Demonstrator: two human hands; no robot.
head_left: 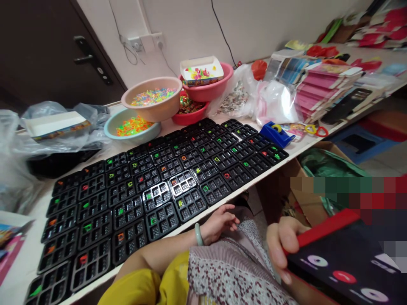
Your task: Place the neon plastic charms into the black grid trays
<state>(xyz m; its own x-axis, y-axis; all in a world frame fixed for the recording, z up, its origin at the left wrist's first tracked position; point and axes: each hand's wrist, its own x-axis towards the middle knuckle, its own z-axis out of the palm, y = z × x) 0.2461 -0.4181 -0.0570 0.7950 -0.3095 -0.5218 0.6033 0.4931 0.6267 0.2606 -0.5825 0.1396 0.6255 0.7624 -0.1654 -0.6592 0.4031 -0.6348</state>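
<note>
My right hand (282,243) grips a smartphone (324,245) with a red edge, held up at the lower right. Its dark screen shows round buttons, one of them red, and part of it is pixelated. Over my lap my left hand (221,222), with a pale green bangle (199,234) on its wrist, lies with slightly bent fingers apart and nothing in them. Just beyond it, along the table edge, are rows of black compartment trays (190,204). Most trays have a small coloured plastic piece in one compartment, green, orange, red or yellow.
Behind the trays stand a blue basin (108,129), a peach basin (152,110) and red basins (227,78) of small colourful pieces. A blue tape dispenser (276,134), plastic bags (276,101) and stacked pink boxes (324,89) sit rightward. A cardboard box (305,195) stands below the table.
</note>
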